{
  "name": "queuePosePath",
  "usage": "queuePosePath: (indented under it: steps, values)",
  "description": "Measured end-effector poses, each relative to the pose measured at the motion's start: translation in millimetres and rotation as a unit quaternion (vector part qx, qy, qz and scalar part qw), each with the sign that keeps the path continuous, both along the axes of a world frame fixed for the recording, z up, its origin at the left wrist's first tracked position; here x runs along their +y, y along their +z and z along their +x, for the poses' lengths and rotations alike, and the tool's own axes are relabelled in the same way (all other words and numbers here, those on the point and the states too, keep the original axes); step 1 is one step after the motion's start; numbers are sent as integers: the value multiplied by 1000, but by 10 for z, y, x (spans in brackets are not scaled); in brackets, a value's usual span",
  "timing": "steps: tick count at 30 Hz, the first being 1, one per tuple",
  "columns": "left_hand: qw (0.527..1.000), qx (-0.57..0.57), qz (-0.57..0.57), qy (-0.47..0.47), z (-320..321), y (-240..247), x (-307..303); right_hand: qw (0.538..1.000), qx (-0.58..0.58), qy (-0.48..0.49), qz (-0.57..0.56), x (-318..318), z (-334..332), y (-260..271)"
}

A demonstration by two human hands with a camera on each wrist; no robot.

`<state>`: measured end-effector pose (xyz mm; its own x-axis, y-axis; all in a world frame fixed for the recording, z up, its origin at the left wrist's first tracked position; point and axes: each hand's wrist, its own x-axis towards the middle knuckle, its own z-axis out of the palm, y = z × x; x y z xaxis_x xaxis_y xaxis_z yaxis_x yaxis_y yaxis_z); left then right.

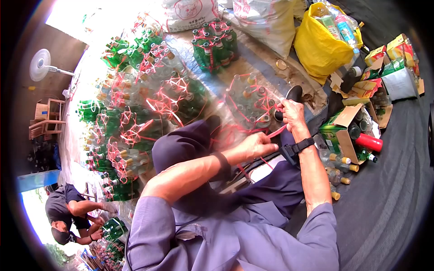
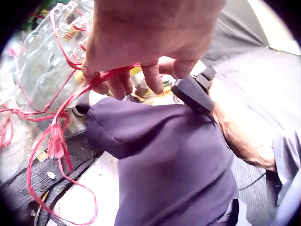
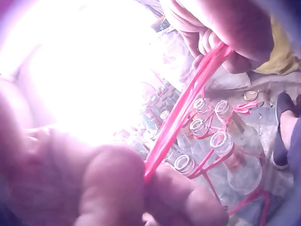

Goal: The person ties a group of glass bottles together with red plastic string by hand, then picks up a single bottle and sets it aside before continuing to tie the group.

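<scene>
A red plastic string runs taut between my two hands, bunched into a flat band in the right wrist view. My right hand grips its far end with curled fingers. Nearer to me, my left hand pinches the other part between thumb and fingers. Just beyond the hands stands a bundle of clear glass bottles, with red string looped round the necks. In the left wrist view a frayed red tuft and a loose loop hang below the left hand, over my lap.
Many string-tied bundles of green and clear bottles crowd the left. Another green bundle stands ahead, near white sacks. On the right are a yellow bag of bottles, open cartons and loose bottles. Another person crouches at far left.
</scene>
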<state>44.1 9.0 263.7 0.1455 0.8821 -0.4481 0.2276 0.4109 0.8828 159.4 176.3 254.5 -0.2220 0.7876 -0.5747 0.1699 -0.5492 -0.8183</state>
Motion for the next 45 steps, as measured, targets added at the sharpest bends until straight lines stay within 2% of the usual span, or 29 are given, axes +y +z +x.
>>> queuePosePath:
  steps: [1, 2, 3, 5, 8, 9, 11, 12, 13, 15, 17, 20, 23, 25, 27, 29, 30, 34, 36, 37, 38, 39, 41, 43, 45]
  values:
    - [996, -50, -51, 53, -67, -21, 8, 1000, 2, 1, -3, -5, -8, 7]
    - [994, -39, -61, 85, -150, -83, 35, 1000, -4, 14, 13, -6, -11, 21]
    - [987, -35, -97, 121, -255, 58, 57, 999, -10, 27, 29, -11, -11, 20]
    - [991, 21, -65, 112, -510, -243, 66, 999, -9, 21, 25, 10, -15, -65]
    - [978, -24, -145, 147, -667, -158, 52, 999, -3, 32, 24, 38, -22, -113]
    - [978, -21, -147, 147, -656, -225, 46, 999, -1, 32, 21, 32, -22, -141]
    - [980, -14, -133, 148, -600, -416, 43, 993, 33, 70, 87, 21, -33, -199]
    - [982, -3, -122, 144, -528, -314, 81, 991, -20, 76, 109, -6, -60, -183]
    - [982, -1, -124, 144, -463, -399, 127, 991, -19, 75, 108, -71, -106, -63]
    - [976, 7, -121, 182, -334, -572, 226, 980, -37, 81, 178, -176, -170, 134]
    - [975, -12, -116, 189, -287, -651, 287, 980, -44, 86, 175, -166, -190, 60]
    - [950, -59, -116, 285, -279, -806, 302, 979, -38, 89, 182, -171, -183, 40]
    - [954, -59, -92, 279, -317, -894, 281, 973, -46, 86, 209, -176, -147, 91]
    - [953, -60, -86, 283, -318, -948, 274, 952, -89, 110, 273, -173, -93, 99]
    - [953, -62, -80, 287, -309, -969, 263, 956, -90, 103, 258, -167, -37, 9]
    - [948, -57, -84, 303, -292, -953, 267, 946, -83, 120, 289, -163, 44, 10]
    - [948, -58, -83, 302, -292, -954, 270, 965, -77, 125, 215, -140, 86, -1]
    - [952, -12, -92, 292, -332, -944, 262, 972, -60, 90, 211, -126, 154, -80]
    - [953, 13, -95, 286, -366, -979, 256, 960, -19, 67, 272, -99, 180, -124]
    - [954, 40, -85, 283, -389, -1017, 252, 960, -19, 68, 272, -93, 190, -80]
    - [955, 66, -75, 280, -406, -1055, 241, 973, -9, 70, 221, -77, 223, -18]
    - [955, 66, -76, 280, -418, -1043, 230, 983, 2, 71, 170, -74, 234, 61]
    - [953, 44, -51, 297, -454, -1016, 208, 984, -42, 71, 156, -74, 252, 60]
    - [955, 49, -44, 290, -502, -927, 198, 965, -92, 87, 231, -117, 278, 37]
    - [935, -15, -13, 355, -525, -795, 173, 963, -74, 100, 240, -197, 294, 103]
